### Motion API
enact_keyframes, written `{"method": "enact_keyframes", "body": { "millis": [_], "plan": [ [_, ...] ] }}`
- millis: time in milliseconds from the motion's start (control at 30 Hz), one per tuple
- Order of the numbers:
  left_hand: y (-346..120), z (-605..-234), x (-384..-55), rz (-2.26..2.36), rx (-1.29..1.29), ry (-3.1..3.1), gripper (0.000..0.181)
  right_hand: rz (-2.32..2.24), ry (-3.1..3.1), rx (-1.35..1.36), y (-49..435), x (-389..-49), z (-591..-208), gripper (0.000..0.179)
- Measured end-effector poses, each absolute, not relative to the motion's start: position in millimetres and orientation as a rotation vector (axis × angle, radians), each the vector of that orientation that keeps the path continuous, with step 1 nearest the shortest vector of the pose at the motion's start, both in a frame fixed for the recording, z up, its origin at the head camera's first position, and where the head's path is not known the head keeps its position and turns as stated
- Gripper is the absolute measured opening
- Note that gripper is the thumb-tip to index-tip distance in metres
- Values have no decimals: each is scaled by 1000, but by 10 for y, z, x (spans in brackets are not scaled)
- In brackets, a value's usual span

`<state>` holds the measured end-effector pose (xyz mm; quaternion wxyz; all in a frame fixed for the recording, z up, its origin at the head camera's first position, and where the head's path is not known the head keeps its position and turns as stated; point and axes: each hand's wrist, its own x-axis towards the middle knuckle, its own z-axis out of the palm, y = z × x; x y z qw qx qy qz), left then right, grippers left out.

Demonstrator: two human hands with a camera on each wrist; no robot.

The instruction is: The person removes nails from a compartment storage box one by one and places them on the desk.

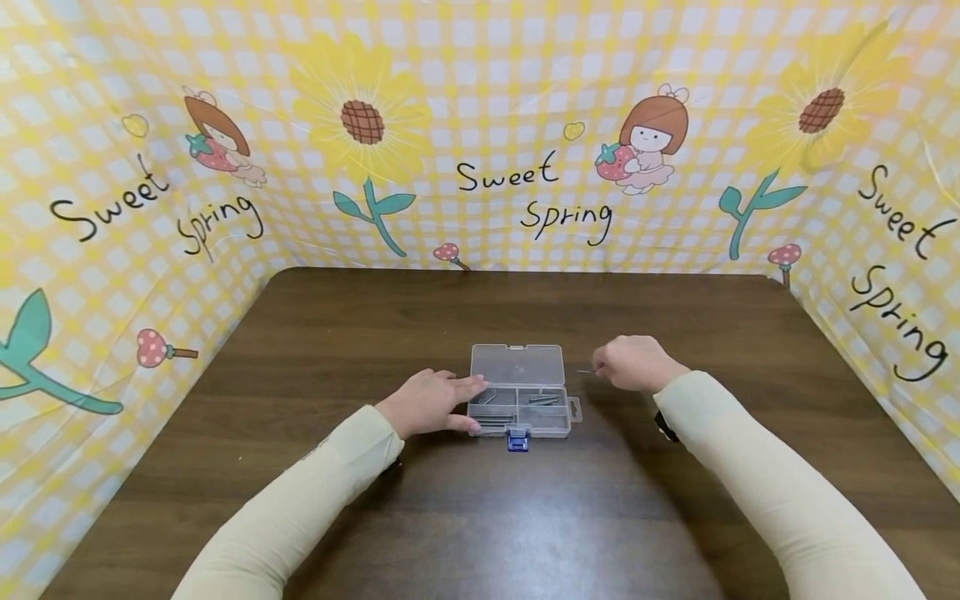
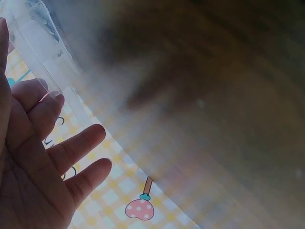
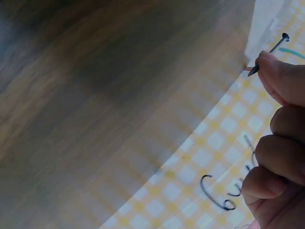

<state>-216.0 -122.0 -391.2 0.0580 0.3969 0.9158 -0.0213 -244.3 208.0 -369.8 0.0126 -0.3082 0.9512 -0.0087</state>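
Observation:
A clear plastic compartment box (image 1: pixel 543 421) lies on the table with its lid (image 1: pixel 517 365) laid back and its blue latch (image 1: pixel 518 441) at the front. Several thin metal pieces (image 1: pixel 495 418) lie in its compartments. My left hand (image 1: pixel 427 402) rests against the box's left side, thumb near the front corner and a finger near the hinge. Spread, fairly straight fingers (image 2: pixel 78 148) show in the left wrist view. To the right of the lid, my right hand (image 1: pixel 633 362) pinches a nail (image 3: pixel 279 43) between thumb and forefinger, its head pointing up and away.
The dark wooden table (image 1: pixel 360 325) extends around the box on all sides. A yellow checked cloth (image 1: pixel 510 50) with printed flowers and lettering walls it at the back, left and right. A hanging tab (image 1: pixel 576 409) sticks out from the box's right side.

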Motion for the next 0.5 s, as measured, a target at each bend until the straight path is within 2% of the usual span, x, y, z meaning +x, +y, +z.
{"method": "enact_keyframes", "body": {
  "millis": [500],
  "plan": [
    [-1230, -3939, -2173, -74, 1180, 2771, 72, -95, 2931, -881, 2342, -2552, -3761, 10]
  ]
}}
